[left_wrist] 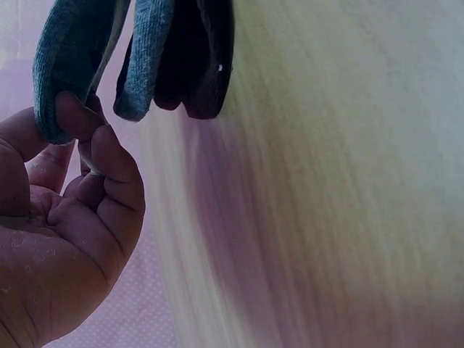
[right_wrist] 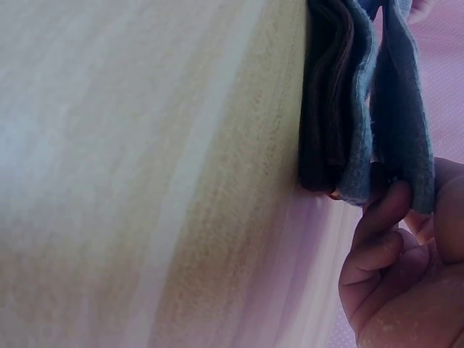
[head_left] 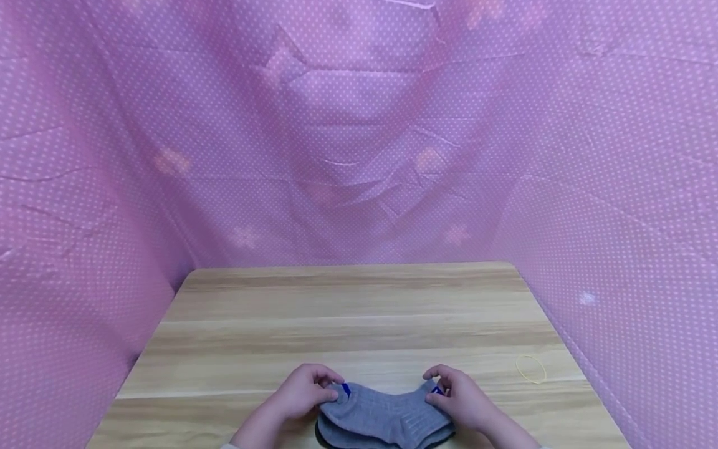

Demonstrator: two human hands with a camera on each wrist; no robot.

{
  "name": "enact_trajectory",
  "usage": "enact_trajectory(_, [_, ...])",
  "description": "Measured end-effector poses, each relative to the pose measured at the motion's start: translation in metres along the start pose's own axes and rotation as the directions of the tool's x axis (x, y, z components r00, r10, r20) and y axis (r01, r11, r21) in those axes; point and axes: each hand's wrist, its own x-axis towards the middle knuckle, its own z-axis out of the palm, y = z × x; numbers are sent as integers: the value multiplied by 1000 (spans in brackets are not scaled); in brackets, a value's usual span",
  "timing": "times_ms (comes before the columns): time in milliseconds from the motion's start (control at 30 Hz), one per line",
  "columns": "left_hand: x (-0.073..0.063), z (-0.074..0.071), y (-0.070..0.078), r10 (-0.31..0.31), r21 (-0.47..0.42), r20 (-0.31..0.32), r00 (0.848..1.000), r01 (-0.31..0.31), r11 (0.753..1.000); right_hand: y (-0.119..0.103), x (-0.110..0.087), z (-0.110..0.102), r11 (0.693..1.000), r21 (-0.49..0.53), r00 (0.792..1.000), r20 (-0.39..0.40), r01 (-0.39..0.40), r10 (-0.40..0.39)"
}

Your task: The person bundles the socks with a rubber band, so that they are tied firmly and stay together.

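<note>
A grey sock lies on top of a small stack at the table's front edge, with a second grey sock and a dark sock beneath it. My left hand pinches the toe end of the top sock between thumb and fingers, beside a dark blue patch. At the other end my right hand pinches its cuff, where another blue mark shows. Both wrist views show the top sock lifted apart from the layers below. In the right wrist view the dark layers hang beside the grey ones.
A thin yellow rubber band lies on the wooden table to the right of the socks. Pink dotted cloth hangs around the back and both sides of the table.
</note>
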Motion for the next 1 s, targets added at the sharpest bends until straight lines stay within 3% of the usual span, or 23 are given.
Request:
enact_trajectory(267, [2,-3,-5,22,-2,0,1000,-22,1000,2,4,4,998,-61,1000,0,1,-1])
enact_trajectory(500, [3,-5,-9,83,32,-6,997,-83,996,2,5,6,998,-49,999,-26,38,-40])
enact_trajectory(633, [3,-7,-11,87,43,-8,996,-87,995,1,5,8,998,-56,999,-16,38,-39])
enact_trajectory(1000, [3,-12,-16,118,212,-27,993,-110,971,-1,9,15,993,-109,999,-4,41,-42])
